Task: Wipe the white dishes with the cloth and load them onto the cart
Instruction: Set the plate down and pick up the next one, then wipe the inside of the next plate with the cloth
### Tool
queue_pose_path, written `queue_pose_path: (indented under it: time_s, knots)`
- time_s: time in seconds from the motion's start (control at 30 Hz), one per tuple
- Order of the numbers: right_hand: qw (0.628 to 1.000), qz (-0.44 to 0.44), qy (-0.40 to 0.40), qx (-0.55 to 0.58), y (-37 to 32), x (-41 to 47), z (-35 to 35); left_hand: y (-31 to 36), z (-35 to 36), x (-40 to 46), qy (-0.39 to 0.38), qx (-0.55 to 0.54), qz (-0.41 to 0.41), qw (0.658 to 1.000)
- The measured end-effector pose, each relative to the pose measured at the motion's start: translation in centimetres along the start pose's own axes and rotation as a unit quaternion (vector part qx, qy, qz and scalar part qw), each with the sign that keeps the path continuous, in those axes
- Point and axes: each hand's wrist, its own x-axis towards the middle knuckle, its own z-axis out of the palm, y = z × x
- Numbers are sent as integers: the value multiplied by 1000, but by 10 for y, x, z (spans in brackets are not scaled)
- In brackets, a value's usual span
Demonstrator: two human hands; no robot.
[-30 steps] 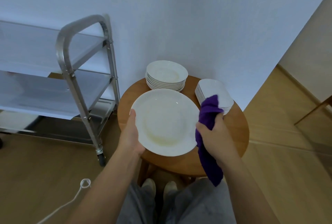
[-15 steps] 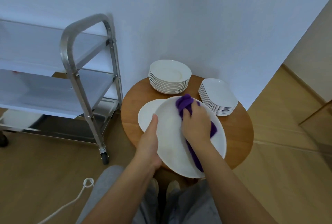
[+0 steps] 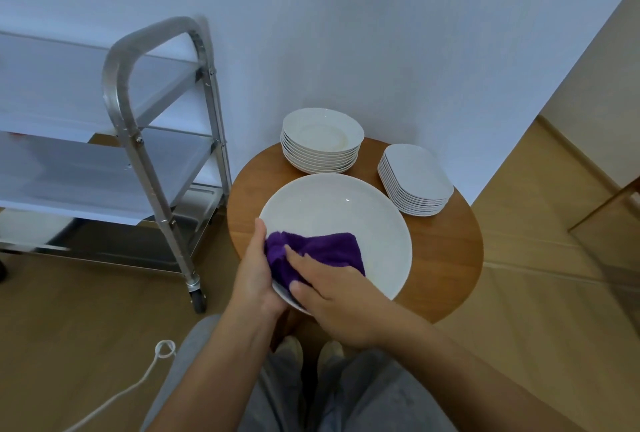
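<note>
My left hand (image 3: 254,269) grips the near-left rim of the large white plate (image 3: 346,217), thumb lying up along the edge and the other fingers curled underneath, out of sight. The plate is tipped a little toward me above the round wooden table (image 3: 446,251); whether its far edge touches the tabletop I cannot tell from here. My right hand (image 3: 332,296) lies on the purple cloth (image 3: 322,251), fingers nearly straight and pressing it flat against the lower-left part of the plate's face. The cloth is bunched beside my left thumb and spreads out toward the plate's middle.

Behind the plate, close to the wall, stands a stack of round white dishes (image 3: 322,141), and to its right, near the table's edge, a stack of rounded-square white plates (image 3: 415,179). The two stacks stand apart from each other and from the plate I hold.

The steel cart (image 3: 145,113) stands just to the left of the table, its shelves and handle bar in view, one caster on the wooden floor. A white cord (image 3: 152,369) with a loop trails across the floor by my left knee. My feet show under the table's near edge.
</note>
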Motion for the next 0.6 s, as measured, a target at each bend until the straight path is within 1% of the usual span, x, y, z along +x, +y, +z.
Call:
queue_pose_path:
  time_s: [0.07,0.1,0.17,0.2,0.23,0.27,0.33,0.37,0.43,0.5,0.6]
  knots:
    - [998,-21,-22,-50,21,-13,0,2,-3,-3,-10,20,-18,1000]
    - [995,-33,-41,-90,32,-17,-1,3,-4,-4,-30,25,-35,999]
    - [986,-56,-70,-140,50,-28,-6,4,-8,-5,-94,23,-83,992]
    - [981,-55,-90,-164,58,-32,-10,5,-9,-8,-134,25,-91,986]
    - [975,-39,-108,-190,65,-37,-16,6,-10,-9,-158,35,-90,983]
    - [971,-19,-118,-208,71,-40,-21,7,-11,-10,-165,43,-83,982]
    - [966,11,-127,-225,77,-45,-26,8,-14,-9,-157,55,-72,983]
    - [966,15,-134,-221,75,-48,-26,7,-14,-10,-149,54,-78,984]
    - [972,-5,-139,-191,69,-53,-16,3,-13,-11,-142,52,-95,984]
    - [977,-29,-165,-136,58,-56,-2,-4,-14,-10,-101,63,-85,989]
    - [978,-51,-196,-55,45,-50,12,-12,-14,-9,-75,48,-83,993]
